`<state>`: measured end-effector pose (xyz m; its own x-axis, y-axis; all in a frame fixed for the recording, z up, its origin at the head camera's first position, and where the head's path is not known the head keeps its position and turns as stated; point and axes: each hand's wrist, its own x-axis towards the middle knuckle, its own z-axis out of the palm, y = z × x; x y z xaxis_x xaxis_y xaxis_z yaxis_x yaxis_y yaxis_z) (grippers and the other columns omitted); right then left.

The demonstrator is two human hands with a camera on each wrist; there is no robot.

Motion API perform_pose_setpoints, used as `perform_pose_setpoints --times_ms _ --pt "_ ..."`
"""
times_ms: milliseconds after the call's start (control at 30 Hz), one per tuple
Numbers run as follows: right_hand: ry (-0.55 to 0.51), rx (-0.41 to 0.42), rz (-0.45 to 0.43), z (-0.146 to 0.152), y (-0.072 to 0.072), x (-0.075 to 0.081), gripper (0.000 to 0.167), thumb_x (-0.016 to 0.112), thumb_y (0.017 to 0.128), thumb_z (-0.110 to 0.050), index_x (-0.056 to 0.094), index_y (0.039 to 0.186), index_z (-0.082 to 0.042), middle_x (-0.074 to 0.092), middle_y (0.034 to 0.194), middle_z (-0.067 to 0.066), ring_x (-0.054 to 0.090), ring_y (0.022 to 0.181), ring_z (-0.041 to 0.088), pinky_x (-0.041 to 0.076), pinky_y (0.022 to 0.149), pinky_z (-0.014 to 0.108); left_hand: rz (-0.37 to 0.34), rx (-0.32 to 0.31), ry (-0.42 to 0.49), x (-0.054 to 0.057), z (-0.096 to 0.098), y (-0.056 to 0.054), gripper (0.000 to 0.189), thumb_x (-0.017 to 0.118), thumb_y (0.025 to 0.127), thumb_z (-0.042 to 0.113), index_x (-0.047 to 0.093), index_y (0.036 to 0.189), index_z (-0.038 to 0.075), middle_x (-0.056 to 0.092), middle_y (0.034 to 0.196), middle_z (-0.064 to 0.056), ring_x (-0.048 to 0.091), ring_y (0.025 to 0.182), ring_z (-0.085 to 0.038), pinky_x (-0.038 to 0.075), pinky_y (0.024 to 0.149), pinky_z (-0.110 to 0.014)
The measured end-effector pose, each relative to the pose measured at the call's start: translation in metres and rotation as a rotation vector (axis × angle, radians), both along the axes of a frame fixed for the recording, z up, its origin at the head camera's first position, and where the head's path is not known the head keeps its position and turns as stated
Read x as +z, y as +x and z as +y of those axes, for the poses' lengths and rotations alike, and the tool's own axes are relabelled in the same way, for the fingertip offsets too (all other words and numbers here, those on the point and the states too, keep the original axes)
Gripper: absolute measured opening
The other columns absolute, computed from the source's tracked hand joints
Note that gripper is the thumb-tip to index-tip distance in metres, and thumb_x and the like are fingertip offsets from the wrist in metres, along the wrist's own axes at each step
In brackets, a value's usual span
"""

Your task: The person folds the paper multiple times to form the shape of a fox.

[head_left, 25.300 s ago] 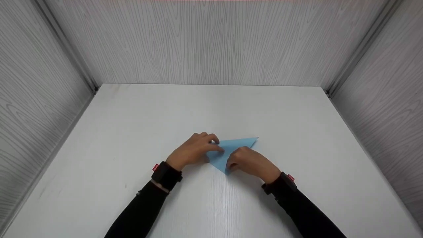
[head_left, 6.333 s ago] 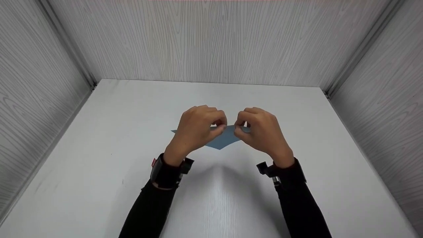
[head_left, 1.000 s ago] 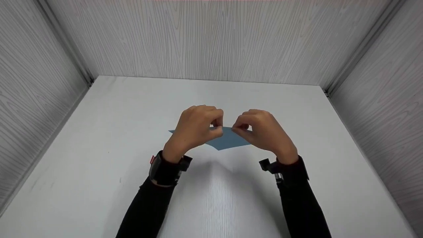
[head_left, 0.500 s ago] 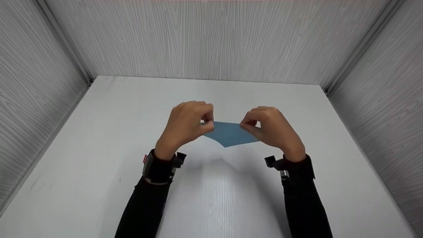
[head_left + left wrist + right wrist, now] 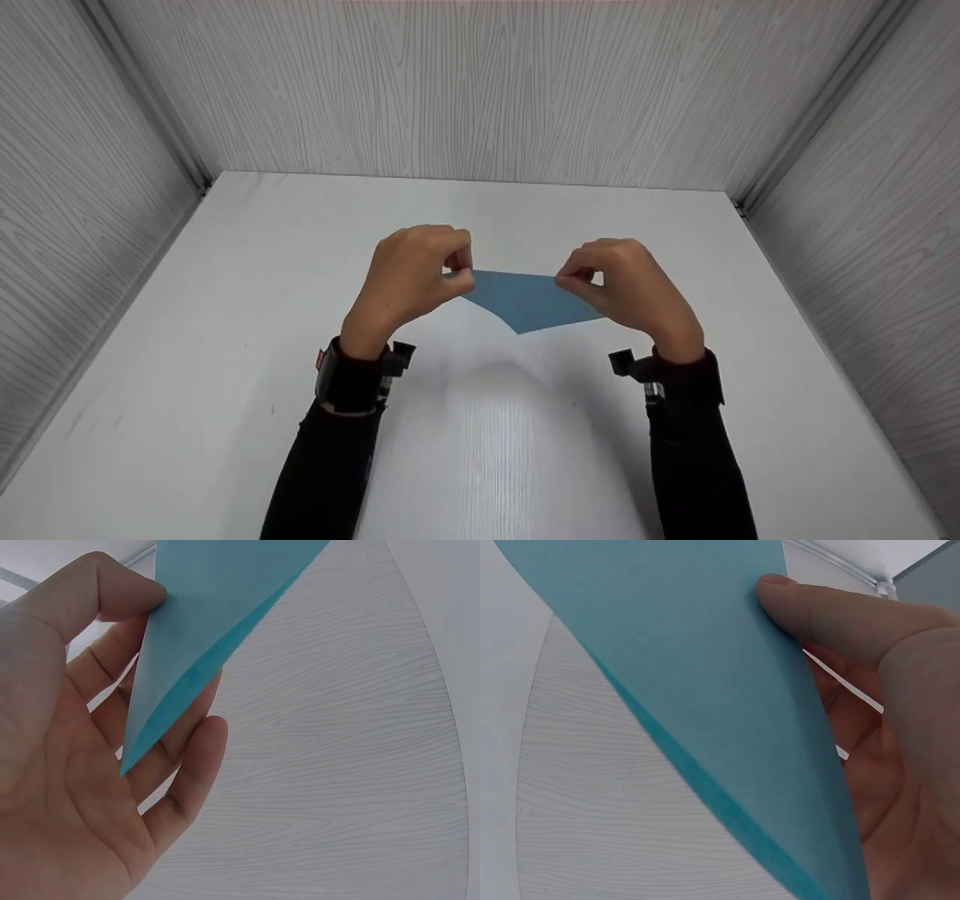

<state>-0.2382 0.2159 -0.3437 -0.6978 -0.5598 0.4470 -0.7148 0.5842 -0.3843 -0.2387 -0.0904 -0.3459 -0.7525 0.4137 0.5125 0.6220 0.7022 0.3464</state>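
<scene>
A blue sheet of paper (image 5: 517, 301), folded into a triangle, is held up over the table between both hands. Its folded edge runs along the top and its point hangs down. My left hand (image 5: 411, 279) pinches the top edge between thumb and fingers; in the left wrist view a pointed corner of the paper (image 5: 196, 611) lies over the palm side, its layers slightly parted. On the other side my right hand (image 5: 631, 289) pinches the same edge, the thumb flat on the near face of the paper (image 5: 697, 667) in the right wrist view.
Below lies a white table (image 5: 480, 457) with a faint wood grain, bearing the shadows of the hands and paper. Grey wood-grain panels stand at the back (image 5: 480, 90), the left (image 5: 67, 225) and the right (image 5: 870, 225).
From lying on the table long before, the paper has been lifted. Over the last second the hands have slid apart along the top edge, baring more of the paper between them.
</scene>
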Motion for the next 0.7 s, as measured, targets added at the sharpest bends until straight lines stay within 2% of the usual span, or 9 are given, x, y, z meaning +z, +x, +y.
perform_pose_setpoints --times_ms 567,700 --pt "0.019 -0.041 -0.031 0.01 -0.002 0.001 0.01 0.082 0.093 -0.006 0.081 0.092 -0.016 0.075 0.088 -0.008 0.068 0.081 0.006 0.055 0.077 0.029 -0.06 0.059 -0.021 0.003 -0.014 0.0 0.013 0.07 0.087 0.007 0.069 0.08 0.018 0.068 0.081 0.003 0.064 0.079 -0.015 0.048 0.068 -0.034" --pt "0.014 -0.036 -0.042 0.012 -0.003 0.0 0.011 0.082 0.093 -0.006 0.081 0.092 -0.016 0.076 0.088 -0.008 0.068 0.081 0.006 0.058 0.077 0.035 -0.086 0.071 -0.028 0.004 -0.016 -0.001 0.012 0.07 0.088 0.007 0.069 0.081 0.018 0.069 0.083 0.002 0.064 0.081 -0.017 0.049 0.07 -0.035"
